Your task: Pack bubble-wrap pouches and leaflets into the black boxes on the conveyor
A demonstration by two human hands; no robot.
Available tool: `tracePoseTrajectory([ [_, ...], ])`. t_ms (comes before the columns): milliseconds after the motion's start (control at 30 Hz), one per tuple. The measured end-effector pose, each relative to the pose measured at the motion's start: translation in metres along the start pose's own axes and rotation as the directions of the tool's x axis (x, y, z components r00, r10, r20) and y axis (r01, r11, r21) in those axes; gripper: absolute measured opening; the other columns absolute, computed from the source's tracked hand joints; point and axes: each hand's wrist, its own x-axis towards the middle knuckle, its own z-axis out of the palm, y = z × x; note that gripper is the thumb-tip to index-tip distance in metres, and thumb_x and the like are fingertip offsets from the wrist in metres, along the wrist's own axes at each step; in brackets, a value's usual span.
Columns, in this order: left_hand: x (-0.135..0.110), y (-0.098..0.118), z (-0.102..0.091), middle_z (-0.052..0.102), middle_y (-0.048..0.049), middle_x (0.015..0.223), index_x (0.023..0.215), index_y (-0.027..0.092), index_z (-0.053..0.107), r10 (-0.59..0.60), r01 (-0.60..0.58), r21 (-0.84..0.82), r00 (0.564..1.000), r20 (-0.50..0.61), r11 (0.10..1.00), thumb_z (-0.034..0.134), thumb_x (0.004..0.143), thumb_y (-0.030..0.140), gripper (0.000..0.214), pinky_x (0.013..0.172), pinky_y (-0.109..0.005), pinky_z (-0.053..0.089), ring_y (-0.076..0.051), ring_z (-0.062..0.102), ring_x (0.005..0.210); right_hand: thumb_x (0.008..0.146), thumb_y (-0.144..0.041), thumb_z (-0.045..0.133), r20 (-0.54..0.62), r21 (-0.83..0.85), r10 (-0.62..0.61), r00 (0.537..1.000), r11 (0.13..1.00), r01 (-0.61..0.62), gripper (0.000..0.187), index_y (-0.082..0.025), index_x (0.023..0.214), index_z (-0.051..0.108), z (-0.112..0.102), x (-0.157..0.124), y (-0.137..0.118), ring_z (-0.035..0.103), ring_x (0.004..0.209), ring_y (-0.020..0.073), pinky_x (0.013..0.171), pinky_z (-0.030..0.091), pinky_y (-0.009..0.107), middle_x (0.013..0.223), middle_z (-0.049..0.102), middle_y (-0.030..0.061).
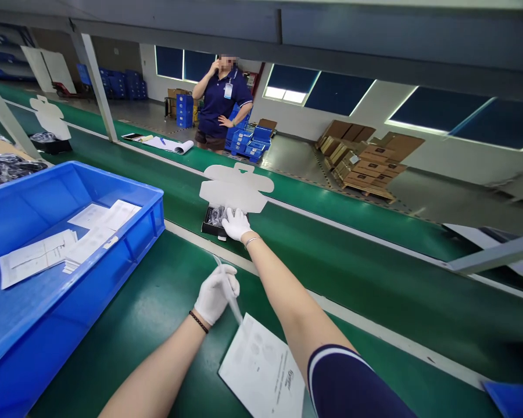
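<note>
My right hand [236, 224], in a white glove, lies over the right side of an open black box [213, 229] with its fingers spread. Inside the box is a dark item in clear plastic wrap [216, 215]; its exact kind cannot be made out. The white inner lid of the box [235, 188] stands raised behind it. Nearer to me, my gloved left hand [217, 293] is closed around a thin white leaflet [232, 299], seen nearly edge-on. Below that hand, a stack of printed white leaflets [265, 368] rests on the green bench.
At left, a blue bin [126, 255] contains several printed papers [93, 238]. The box sits on a green conveyor belt [331, 255]. Another open box [52, 142] stands farther left. A clipboard with papers [165, 144] lies beyond the belt, near a standing person [224, 104].
</note>
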Motion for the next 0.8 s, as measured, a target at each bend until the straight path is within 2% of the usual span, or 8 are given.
tracePoseTrajectory([
  [167, -0.001, 0.008, 0.003, 0.052, 0.0011, 0.063, 0.068, 0.019, 0.055, 0.299, -0.103, 0.538, 0.909, -0.29, 0.837, 0.065, 0.081, 0.041, 0.027, 0.062, -0.027, 0.038, -0.014, 0.046, 0.061, 0.104, -0.034, 0.012, -0.096, 0.156, -0.14, 0.986, 0.976, 0.153, 0.058, -0.016, 0.153, 0.037, -0.05, -0.039, 0.036, 0.031, 0.147, 0.0237, 0.118, 0.028, 0.042, 0.158, 0.038, 0.0122],
  [267, 0.001, 0.005, 0.0, 0.055, 0.0009, 0.066, 0.081, 0.019, 0.063, 0.362, -0.009, 0.722, 0.87, -0.336, 0.692, 0.057, 0.084, 0.039, 0.021, 0.062, -0.029, 0.041, -0.016, 0.049, 0.061, 0.1, -0.045, 0.04, 0.065, 0.307, -0.436, 0.897, 0.865, 0.398, 0.049, -0.024, 0.141, 0.056, -0.074, -0.081, 0.059, 0.059, 0.122, 0.0238, 0.104, 0.046, 0.036, 0.137, 0.062, 0.0058],
  [333, 0.002, 0.001, -0.002, 0.062, -0.0021, 0.074, 0.088, 0.019, 0.065, 0.36, 0.001, 0.751, 0.877, -0.317, 0.66, 0.053, 0.086, 0.038, 0.022, 0.067, -0.031, 0.046, -0.018, 0.056, 0.068, 0.09, -0.04, 0.06, 0.243, 0.199, -0.527, 0.814, 0.848, 0.49, 0.038, -0.028, 0.124, 0.069, -0.084, -0.102, 0.065, 0.067, 0.102, 0.0247, 0.091, 0.051, 0.034, 0.117, 0.072, 0.0026],
  [367, 0.003, -0.001, -0.003, 0.067, -0.0047, 0.083, 0.094, 0.019, 0.066, 0.361, -0.018, 0.744, 0.882, -0.302, 0.667, 0.053, 0.087, 0.038, 0.024, 0.072, -0.032, 0.048, -0.02, 0.06, 0.075, 0.088, -0.035, 0.062, 0.272, 0.084, -0.511, 0.815, 0.857, 0.509, 0.031, -0.028, 0.116, 0.073, -0.09, -0.108, 0.066, 0.068, 0.097, 0.0248, 0.088, 0.052, 0.034, 0.111, 0.074, 0.0019],
  [467, 0.004, -0.006, -0.007, 0.068, -0.0129, 0.119, 0.123, 0.018, 0.06, 0.357, -0.09, 0.67, 0.893, -0.273, 0.737, 0.057, 0.087, 0.039, 0.042, 0.088, -0.037, 0.051, -0.024, 0.065, 0.101, 0.094, -0.026, 0.051, 0.016, -0.208, -0.365, 0.931, 0.909, 0.36, 0.03, -0.028, 0.113, 0.074, -0.106, -0.097, 0.067, 0.067, 0.102, 0.0258, 0.087, 0.05, 0.034, 0.115, 0.073, 0.0038],
  [567, 0.005, -0.007, -0.01, 0.067, -0.0163, 0.123, 0.129, 0.017, 0.057, 0.322, -0.091, 0.618, 0.906, -0.273, 0.781, 0.063, 0.085, 0.039, 0.05, 0.094, -0.041, 0.05, -0.025, 0.066, 0.104, 0.099, -0.024, 0.041, -0.251, -0.261, -0.157, 0.955, 0.961, 0.089, 0.038, -0.026, 0.127, 0.067, -0.115, -0.059, 0.07, 0.063, 0.112, 0.0268, 0.092, 0.048, 0.035, 0.126, 0.068, 0.0082],
  [667, 0.005, -0.007, -0.011, 0.07, -0.0146, 0.115, 0.123, 0.017, 0.061, 0.295, -0.085, 0.574, 0.913, -0.283, 0.814, 0.067, 0.083, 0.037, 0.046, 0.093, -0.04, 0.051, -0.023, 0.067, 0.095, 0.099, -0.023, 0.042, -0.221, -0.278, -0.045, 0.974, 0.961, -0.019, 0.037, -0.023, 0.126, 0.067, -0.103, -0.026, 0.074, 0.064, 0.106, 0.0283, 0.088, 0.049, 0.037, 0.12, 0.07, 0.0119],
  [800, 0.005, -0.008, -0.011, 0.071, -0.0134, 0.11, 0.119, 0.016, 0.065, 0.29, -0.097, 0.538, 0.913, -0.286, 0.838, 0.069, 0.082, 0.033, 0.041, 0.09, -0.038, 0.052, -0.021, 0.068, 0.09, 0.095, -0.02, 0.046, -0.156, -0.28, -0.032, 0.987, 0.96, -0.013, 0.032, -0.018, 0.115, 0.071, -0.083, -0.013, 0.077, 0.065, 0.098, 0.029, 0.083, 0.048, 0.037, 0.109, 0.071, 0.0151],
])
